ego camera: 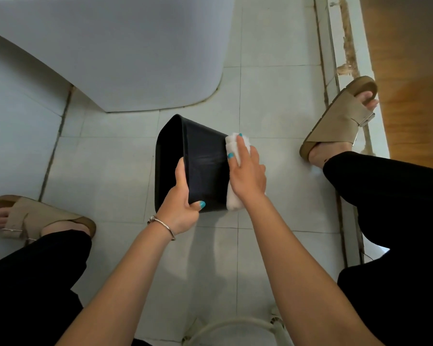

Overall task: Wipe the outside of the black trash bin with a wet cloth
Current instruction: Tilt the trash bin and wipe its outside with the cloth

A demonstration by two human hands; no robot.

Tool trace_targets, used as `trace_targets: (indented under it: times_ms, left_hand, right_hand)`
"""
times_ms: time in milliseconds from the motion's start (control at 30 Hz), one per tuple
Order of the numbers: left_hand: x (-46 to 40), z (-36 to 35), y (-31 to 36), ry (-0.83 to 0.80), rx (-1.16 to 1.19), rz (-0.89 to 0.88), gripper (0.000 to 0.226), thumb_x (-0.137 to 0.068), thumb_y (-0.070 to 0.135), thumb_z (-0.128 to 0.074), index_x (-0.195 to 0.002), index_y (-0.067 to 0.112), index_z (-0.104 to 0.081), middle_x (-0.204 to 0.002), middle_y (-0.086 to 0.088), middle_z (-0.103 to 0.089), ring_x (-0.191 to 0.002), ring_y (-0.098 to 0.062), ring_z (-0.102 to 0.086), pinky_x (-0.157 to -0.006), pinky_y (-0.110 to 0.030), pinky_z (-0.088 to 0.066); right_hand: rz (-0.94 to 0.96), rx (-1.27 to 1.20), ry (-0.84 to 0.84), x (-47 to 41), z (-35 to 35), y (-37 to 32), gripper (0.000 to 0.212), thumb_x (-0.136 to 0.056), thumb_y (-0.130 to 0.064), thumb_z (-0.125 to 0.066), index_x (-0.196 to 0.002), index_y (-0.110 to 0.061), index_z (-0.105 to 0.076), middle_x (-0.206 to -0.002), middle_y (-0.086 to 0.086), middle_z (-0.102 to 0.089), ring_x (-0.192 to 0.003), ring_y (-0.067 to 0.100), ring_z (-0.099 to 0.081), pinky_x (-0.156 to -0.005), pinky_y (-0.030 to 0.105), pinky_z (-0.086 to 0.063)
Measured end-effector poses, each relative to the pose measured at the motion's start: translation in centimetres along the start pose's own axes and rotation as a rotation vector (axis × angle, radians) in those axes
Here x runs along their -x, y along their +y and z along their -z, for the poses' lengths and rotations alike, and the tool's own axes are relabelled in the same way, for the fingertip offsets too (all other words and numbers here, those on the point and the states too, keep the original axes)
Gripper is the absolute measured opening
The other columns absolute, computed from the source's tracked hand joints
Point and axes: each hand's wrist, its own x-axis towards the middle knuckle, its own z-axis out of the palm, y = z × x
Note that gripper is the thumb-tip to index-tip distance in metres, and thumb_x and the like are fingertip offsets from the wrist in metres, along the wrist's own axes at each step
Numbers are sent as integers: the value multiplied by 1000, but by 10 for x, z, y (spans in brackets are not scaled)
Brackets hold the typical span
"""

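The black trash bin point(200, 161) is tipped on its side over the tiled floor, its open mouth facing left. My left hand point(183, 203) grips the bin's near rim, thumb on the outer wall and fingers inside. A folded white cloth point(233, 203) lies against the bin's right end, at its base. My right hand point(248, 171) presses the cloth onto the bin with the fingers laid over it and the thumb on the bin's wall.
A white toilet base point(125, 58) rises just behind the bin. My feet in tan sandals stand at the left point(35, 218) and right point(340, 121). A raised door sill point(335, 58) and wooden floor run along the right. A white rounded object point(235, 328) sits at the bottom edge.
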Motion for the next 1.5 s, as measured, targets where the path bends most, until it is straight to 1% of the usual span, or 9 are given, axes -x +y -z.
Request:
trace_targets:
  times_ms: [233, 333, 433, 567, 833, 967, 1133, 1333, 1500]
  left_hand:
    - [-4, -2, 6, -13, -92, 20, 106, -84, 4, -63, -149, 25, 18, -107, -22, -62, -88, -34, -62, -81, -46, -52]
    - [-3, 2, 4, 18, 21, 10, 104, -82, -2, -63, -152, 27, 8, -118, -7, -59, -98, -25, -62, -89, -38, -51]
    - [-1, 6, 4, 26, 53, 2, 102, -83, -6, -63, -152, 28, 3, -121, 5, -52, -106, -18, -56, -93, -29, -45]
    - [-4, 6, 9, -6, -36, 3, 105, -84, -2, -63, -150, 34, 11, -118, -3, -55, -98, -24, -60, -91, -39, -51]
    - [-9, -2, 17, -55, -68, -21, 106, -84, 4, -62, -149, 26, 19, -112, -18, -61, -89, -31, -64, -84, -50, -52]
    - [-4, -2, 16, -32, -4, -33, 106, -84, 1, -63, -151, 28, 14, -120, -8, -59, -98, -25, -62, -91, -42, -51]
    - [-1, -2, 18, -24, 33, -47, 104, -85, -2, -63, -151, 30, 11, -124, 12, -43, -104, -9, -51, -90, -22, -40]
    - [-4, -1, 18, -42, -31, -45, 107, -84, 1, -64, -150, 28, 16, -120, 1, -52, -101, -23, -61, -92, -37, -49]
    - [4, -1, 17, -43, -26, -15, 105, -87, 3, -62, -149, 25, 20, -114, 0, -55, -94, -24, -62, -83, -31, -49]
  right_hand:
    - [368, 17, 29, 48, -4, -31, 56, -100, -40, -38, -151, -47, -16, -155, -6, -23, -100, 30, -45, -84, 42, -45]
    - [323, 51, 34, 39, -4, -9, 58, -99, -38, -41, -151, -46, -17, -155, -6, -25, -100, 32, -47, -87, 42, -45]
    - [109, 8, 17, 22, -4, 26, 58, -99, -38, -38, -150, -49, -13, -156, -6, -25, -110, 33, -49, -91, 43, -45]
    - [-81, -64, 21, 21, -6, 29, 54, -101, -40, -34, -149, -50, -12, -157, -5, -23, -118, 34, -46, -95, 44, -43]
    - [325, -114, 7, 55, 0, -10, 56, -99, -41, -42, -148, -51, -19, -154, -14, -23, -109, 24, -43, -82, 34, -39]
    - [312, -56, 26, 48, -1, 4, 57, -99, -39, -41, -149, -50, -18, -155, -13, -25, -110, 25, -47, -82, 34, -42]
    - [60, -102, -19, 27, 3, 31, 55, -101, -38, -40, -152, -42, -18, -155, -4, -29, -122, 28, -48, -91, 38, -45]
    - [298, -140, -31, 52, 1, 6, 55, -97, -43, -41, -148, -50, -21, -154, -12, -25, -117, 25, -47, -89, 41, -47]
    - [459, -70, -75, 67, 2, 3, 57, -98, -37, -44, -148, -52, -21, -157, -13, -21, -117, 21, -44, -88, 37, -45]
